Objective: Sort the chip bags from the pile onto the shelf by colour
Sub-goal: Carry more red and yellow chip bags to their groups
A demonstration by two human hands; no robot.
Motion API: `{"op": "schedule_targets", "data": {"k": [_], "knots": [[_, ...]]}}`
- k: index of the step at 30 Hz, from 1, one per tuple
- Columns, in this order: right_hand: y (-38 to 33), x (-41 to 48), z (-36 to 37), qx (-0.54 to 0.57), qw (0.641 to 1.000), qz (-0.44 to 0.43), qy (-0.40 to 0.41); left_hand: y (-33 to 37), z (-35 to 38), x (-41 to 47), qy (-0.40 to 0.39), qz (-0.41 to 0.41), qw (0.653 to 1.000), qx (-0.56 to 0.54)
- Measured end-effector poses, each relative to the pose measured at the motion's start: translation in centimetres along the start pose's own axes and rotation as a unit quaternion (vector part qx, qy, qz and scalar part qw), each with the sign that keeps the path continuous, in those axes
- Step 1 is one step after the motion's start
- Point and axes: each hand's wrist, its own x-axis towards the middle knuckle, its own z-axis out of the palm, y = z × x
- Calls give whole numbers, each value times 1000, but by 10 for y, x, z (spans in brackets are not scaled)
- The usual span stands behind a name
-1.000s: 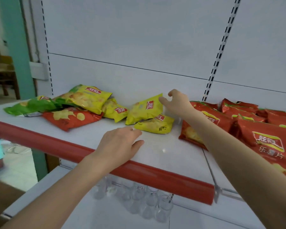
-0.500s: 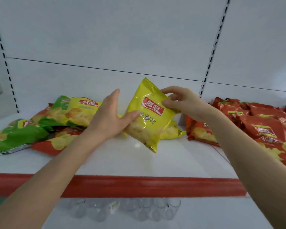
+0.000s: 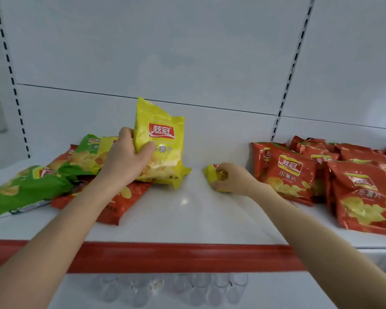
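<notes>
Left hand [image 3: 125, 161] grips upright yellow foil chip bag [image 3: 163, 141]; right hand [image 3: 230, 178] clutches second yellow bag [image 3: 211, 172], flat, three o'clock of the first.

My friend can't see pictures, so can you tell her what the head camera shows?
The left hand holds a yellow chip bag upright at a white shelf while the right hand grips a second yellow bag lying on it. Red bags sit together on the right; a mixed pile lies on the left.

Upright yellow bag [image 3: 165, 130] in left hand [image 3: 126, 162]
</notes>
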Motion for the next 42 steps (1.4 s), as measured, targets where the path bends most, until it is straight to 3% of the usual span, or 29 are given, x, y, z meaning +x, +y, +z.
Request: {"op": "schedule_targets", "data": {"k": [3,4,7,9,14,17,20,22,26,29,33,35,38,40,42], "knots": [[-2,-6,-12,196,977,4,85,0,0,1,4,-15,1000,-26],[-5,-9,-14,213,973,4,89,0,0,2,7,-21,999,-27],[-8,-11,-8,26,999,39,19,2,2,-2,19,-20,1000,6],[-9,-11,1,-67,996,57,-11,3,5,-4,21,-10,1000,6],[-8,-10,3,-69,995,64,32,1,5,-7,18,-21,999,-29],[-7,-19,0,57,990,38,120,-3,6,-11,15,-27,997,-75],[-31,-30,-10,273,932,-51,233,-5,6,-13,20,-16,994,-105],[-61,-36,-14,320,901,-141,257,-2,8,-12,26,-3,987,-159],[-115,-35,-7,320,877,-266,239,16,-1,-9,31,-6,953,-302],[-141,-33,-10,371,859,-308,171,18,-27,-1,14,1,942,-336],[-161,-26,-10,382,863,-328,54,0,-52,4,27,10,952,-305],[-169,-19,-7,418,852,-312,48,-12,-60,8,71,10,956,-284],[-173,1,-2,468,848,-206,142,-25,-79,19,92,3,956,-280],[-170,20,6,387,901,-100,169,-31,-92,29,95,2,955,-281],[-167,35,21,286,954,-7,88,-36,-105,37,103,13,950,-295]]}}
